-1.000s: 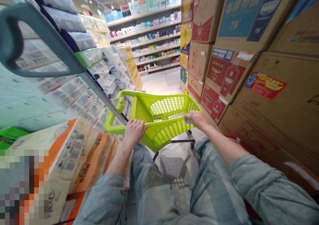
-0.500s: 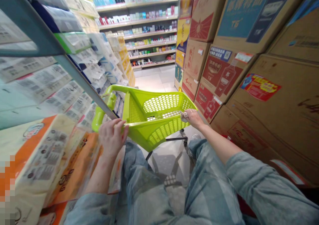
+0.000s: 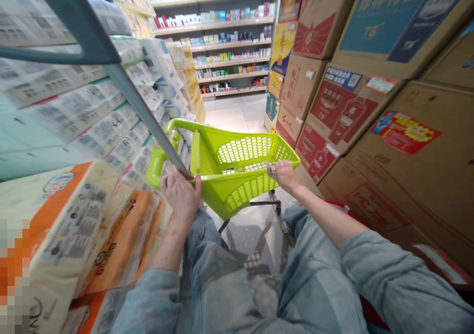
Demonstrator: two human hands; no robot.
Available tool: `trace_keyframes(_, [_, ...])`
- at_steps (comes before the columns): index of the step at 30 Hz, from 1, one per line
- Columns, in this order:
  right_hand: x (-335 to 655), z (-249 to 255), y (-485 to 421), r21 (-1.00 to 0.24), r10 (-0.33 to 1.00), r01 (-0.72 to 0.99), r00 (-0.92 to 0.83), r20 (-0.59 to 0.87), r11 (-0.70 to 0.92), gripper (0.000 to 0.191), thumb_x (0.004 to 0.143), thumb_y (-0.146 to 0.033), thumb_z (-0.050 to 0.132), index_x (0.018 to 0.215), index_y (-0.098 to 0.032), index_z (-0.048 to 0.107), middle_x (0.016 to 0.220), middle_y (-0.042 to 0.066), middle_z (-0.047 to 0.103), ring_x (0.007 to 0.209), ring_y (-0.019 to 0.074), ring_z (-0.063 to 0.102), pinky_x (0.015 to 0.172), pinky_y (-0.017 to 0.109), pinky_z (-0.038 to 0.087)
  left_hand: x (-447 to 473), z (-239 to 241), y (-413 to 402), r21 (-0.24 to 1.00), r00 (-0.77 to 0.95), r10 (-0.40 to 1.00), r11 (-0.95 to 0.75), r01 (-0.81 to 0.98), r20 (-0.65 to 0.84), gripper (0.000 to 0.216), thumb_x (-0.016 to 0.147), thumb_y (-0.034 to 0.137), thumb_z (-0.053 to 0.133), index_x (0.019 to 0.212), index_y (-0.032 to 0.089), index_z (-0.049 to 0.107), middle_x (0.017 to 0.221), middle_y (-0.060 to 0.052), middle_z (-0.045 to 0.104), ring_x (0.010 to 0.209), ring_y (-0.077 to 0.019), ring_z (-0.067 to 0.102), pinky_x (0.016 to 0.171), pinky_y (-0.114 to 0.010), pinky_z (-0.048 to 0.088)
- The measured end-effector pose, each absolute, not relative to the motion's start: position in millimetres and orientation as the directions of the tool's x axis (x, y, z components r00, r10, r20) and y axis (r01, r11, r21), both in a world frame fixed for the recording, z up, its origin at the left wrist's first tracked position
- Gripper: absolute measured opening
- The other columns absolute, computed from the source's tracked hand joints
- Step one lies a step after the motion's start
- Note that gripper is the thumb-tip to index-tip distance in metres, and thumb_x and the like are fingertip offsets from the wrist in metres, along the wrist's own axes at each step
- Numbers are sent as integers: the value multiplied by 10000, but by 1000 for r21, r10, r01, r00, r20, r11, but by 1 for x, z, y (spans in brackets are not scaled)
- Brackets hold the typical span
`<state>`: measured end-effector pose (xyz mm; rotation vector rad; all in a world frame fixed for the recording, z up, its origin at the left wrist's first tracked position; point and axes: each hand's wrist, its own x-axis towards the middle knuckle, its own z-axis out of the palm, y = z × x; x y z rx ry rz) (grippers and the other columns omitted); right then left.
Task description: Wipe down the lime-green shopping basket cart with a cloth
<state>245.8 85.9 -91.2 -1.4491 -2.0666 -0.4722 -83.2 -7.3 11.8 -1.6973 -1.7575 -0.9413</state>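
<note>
A lime-green plastic shopping cart basket (image 3: 237,176) stands in front of my legs in a narrow aisle. My left hand (image 3: 181,196) is closed round the lower end of a grey metal bar (image 3: 148,117) that slants up to the left, right beside the cart's near rim. My right hand (image 3: 283,172) grips the cart's right rim, and something small and silvery shows at its fingers. The inside of the basket looks bare.
Stacked packs of tissue paper (image 3: 74,215) fill the left side, close to my arm. Tall stacks of cardboard boxes (image 3: 370,107) wall the right side. The tiled aisle floor (image 3: 240,114) runs ahead to shelves of products (image 3: 229,43).
My left hand left the cart's near rim, swung out to the left, and has closed on the grey bar. The cart shifted slightly. My right hand stayed on the right rim.
</note>
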Motion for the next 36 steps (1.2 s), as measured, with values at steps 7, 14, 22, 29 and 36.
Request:
trace_keyframes(7, [139,-77,60,-148,713,919,-175,679,366,255,934,-343,404,943,-156,578,875,106,594,869,235,476,867,378,341,-75,12,-10,182,-96,668,-60,981,738,744,860,481,412,1345,-74,312,928,-207,659,1028,-318,553,997,-513,293])
trace_keyframes(14, [160,-73,61,-158,707,845,-309,637,511,257,930,-361,418,993,-167,576,898,81,606,877,219,496,862,350,349,-68,10,-15,211,-117,666,-62,976,737,955,814,576,463,1384,-136,179,1187,-326,530,1135,-363,496,1040,-552,263])
trace_keyframes(22, [131,-58,54,-157,743,890,-248,622,429,263,924,-364,433,933,-150,585,845,98,605,829,229,493,811,361,351,-61,7,-10,135,-58,622,-77,988,781,993,805,604,473,1408,-110,137,1257,-328,483,1109,-354,509,1054,-538,256])
trace_keyframes(29, [82,-42,37,-230,735,845,-247,632,482,194,908,-327,479,974,-170,571,886,81,604,838,226,500,776,355,370,-63,8,-13,116,-48,625,-69,991,779,928,826,575,456,1395,-105,185,1213,-307,529,1084,-347,519,1035,-530,277])
trace_keyframes(36, [74,-35,31,-256,723,803,-283,630,537,191,911,-313,466,1015,-189,568,904,84,602,861,229,511,790,365,383,-60,9,-14,72,-28,617,-47,996,786,908,840,575,433,1391,-108,198,1177,-301,557,1065,-339,535,1035,-513,287])
